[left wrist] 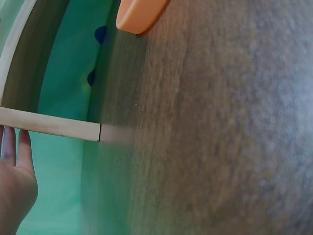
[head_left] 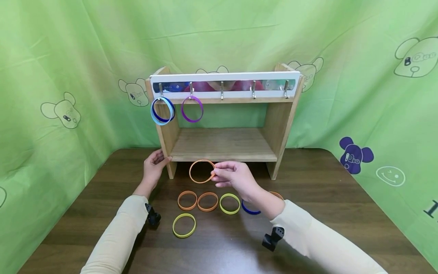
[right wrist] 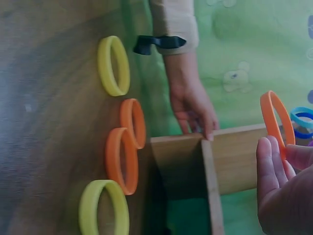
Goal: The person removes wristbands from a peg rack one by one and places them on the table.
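Note:
My right hand [head_left: 237,177] pinches an orange silicone wristband [head_left: 191,176] between thumb and fingers, holding it up in front of the lower board of a wooden shelf [head_left: 224,142]. In the right wrist view the raised orange band [right wrist: 267,115] is upright. With my left hand [head_left: 153,167] I hold the shelf's left side panel low down, thumb at its front edge and fingers along the outside. From the left wrist view, fingertips [left wrist: 24,142] touch that panel. A light blue band [head_left: 153,116] and a dark blue one hang on the leftmost hook, a purple band [head_left: 183,111] on the second.
Orange bands [head_left: 187,208], yellow-green bands [head_left: 230,212] and a dark blue band [head_left: 251,212] lie on the brown table [head_left: 219,251]. My right forearm partly covers the blue one and another orange band [head_left: 276,194]. Hooks [head_left: 254,90] line the shelf's white rail [head_left: 226,76]. A green curtain [head_left: 219,34] hangs behind.

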A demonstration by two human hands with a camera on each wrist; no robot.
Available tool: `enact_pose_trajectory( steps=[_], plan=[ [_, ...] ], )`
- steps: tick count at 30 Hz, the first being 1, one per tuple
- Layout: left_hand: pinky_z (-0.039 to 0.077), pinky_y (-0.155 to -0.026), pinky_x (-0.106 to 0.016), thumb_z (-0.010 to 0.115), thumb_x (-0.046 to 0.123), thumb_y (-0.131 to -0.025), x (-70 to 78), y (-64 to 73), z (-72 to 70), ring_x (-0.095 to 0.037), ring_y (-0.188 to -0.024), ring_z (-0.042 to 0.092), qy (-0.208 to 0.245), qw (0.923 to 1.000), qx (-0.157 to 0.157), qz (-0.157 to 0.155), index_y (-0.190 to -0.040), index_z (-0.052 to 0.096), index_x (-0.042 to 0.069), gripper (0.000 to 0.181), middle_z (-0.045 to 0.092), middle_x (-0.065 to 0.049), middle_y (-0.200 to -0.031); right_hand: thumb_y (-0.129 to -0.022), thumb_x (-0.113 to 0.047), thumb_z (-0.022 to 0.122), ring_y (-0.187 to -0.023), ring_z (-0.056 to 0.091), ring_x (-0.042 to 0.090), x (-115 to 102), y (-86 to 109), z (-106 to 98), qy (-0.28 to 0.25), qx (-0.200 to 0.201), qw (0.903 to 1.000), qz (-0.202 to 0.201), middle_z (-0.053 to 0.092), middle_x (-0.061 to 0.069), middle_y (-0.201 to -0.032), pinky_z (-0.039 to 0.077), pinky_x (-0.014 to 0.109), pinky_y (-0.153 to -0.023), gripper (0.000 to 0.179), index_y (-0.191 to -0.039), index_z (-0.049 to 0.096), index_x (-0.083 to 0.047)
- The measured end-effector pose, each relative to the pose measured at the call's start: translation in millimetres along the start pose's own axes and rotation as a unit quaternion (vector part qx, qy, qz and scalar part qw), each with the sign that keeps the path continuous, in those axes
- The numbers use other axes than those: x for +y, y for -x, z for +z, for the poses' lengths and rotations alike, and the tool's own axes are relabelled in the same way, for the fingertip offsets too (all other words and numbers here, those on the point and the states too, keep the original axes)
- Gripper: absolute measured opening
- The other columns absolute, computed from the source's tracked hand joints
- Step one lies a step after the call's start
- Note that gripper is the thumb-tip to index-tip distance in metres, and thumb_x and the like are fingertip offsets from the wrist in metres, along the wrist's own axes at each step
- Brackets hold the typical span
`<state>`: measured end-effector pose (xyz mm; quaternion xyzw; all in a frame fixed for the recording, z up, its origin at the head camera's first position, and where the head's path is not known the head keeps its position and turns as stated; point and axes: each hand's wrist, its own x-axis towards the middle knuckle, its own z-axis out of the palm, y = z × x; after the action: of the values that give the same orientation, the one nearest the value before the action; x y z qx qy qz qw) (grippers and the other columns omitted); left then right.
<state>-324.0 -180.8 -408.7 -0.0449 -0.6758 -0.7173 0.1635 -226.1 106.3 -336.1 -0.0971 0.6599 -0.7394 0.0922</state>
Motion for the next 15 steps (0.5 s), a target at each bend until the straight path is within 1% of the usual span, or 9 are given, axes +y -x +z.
enact_pose_trajectory(
  steps=[3,7,10,15],
  plan=[
    [0.051,-0.083,-0.020,0.069,-0.001,-0.088,-2.6,-1.2,0.0,-0.009,-0.100,0.059,-0.006,0.9999,0.006,0.006,-0.127,0.057,-0.006,0.041,0.060,-0.022,-0.123,-0.093,0.001,0.062,-0.078,0.070,0.018,8.9,4.2,-2.9,0.008,-0.010,0.9999,0.008,0.070,0.017,-0.093,0.058,0.034,-0.071,0.022,-0.112,0.060,0.011],
    [0.051,-0.082,-0.021,0.069,-0.002,-0.088,-3.3,-0.6,0.6,-0.010,-0.099,0.060,-0.010,0.9998,0.011,0.015,-0.125,0.058,-0.007,0.039,0.061,-0.020,-0.120,-0.092,0.001,0.062,-0.078,0.070,0.018,21.4,10.1,-5.9,0.019,-0.025,0.9993,0.019,0.070,0.016,-0.092,0.058,0.034,-0.070,0.022,-0.111,0.059,0.012],
    [0.052,-0.082,-0.022,0.069,-0.002,-0.088,-3.7,-0.3,0.4,-0.011,-0.100,0.060,-0.014,0.9997,0.008,0.019,-0.125,0.058,-0.007,0.039,0.062,-0.019,-0.119,-0.091,0.002,0.063,-0.077,0.070,0.017,29.1,14.7,-8.3,0.021,-0.031,0.9989,0.029,0.071,0.013,-0.090,0.058,0.034,-0.069,0.022,-0.110,0.059,0.013],
    [0.052,-0.082,-0.022,0.069,-0.001,-0.088,-4.6,-0.8,0.1,-0.012,-0.101,0.060,-0.009,0.9997,0.002,0.023,-0.126,0.058,-0.006,0.039,0.061,-0.021,-0.120,-0.091,0.001,0.064,-0.078,0.070,0.020,37.7,23.2,-12.4,0.021,-0.035,0.9981,0.047,0.071,0.015,-0.091,0.058,0.035,-0.070,0.022,-0.110,0.059,0.013]
  ],
)
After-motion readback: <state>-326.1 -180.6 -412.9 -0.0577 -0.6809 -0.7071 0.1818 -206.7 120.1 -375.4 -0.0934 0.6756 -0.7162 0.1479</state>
